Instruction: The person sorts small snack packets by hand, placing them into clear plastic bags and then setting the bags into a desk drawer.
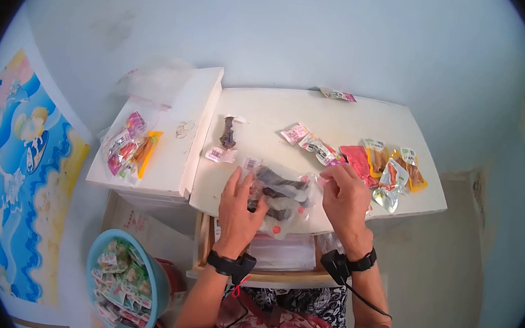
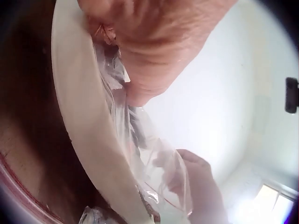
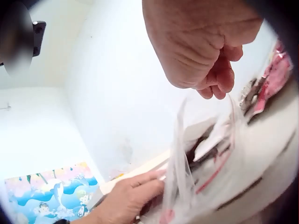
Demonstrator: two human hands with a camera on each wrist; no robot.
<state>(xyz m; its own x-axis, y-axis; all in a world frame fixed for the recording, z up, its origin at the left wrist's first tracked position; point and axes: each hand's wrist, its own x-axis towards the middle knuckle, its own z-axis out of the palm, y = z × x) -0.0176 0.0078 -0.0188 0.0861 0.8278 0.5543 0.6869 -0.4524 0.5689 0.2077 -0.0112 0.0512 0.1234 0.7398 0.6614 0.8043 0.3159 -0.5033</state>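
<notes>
Clear plastic bag of dark packs lies at table's front edge. Left hand: grip bent round bag's left side. Right hand: grip curled tight, pinching bag's edge. Pink-and-white packet: print illegible.

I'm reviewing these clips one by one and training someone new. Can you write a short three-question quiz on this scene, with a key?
1. Multiple choice: where is the blue basin of packets?
A: below the white tabletop, on the person's left
B: on top of it
C: in the person's lap

2. True or false: the drawer under the tabletop is fully closed.

3. Short answer: which hand has the clear bag's film reaching up to its curled fingers?

Key
1. A.
2. False: the drawer is open, showing clear plastic inside.
3. The right hand; the left hand is at the bag's left side.
</notes>
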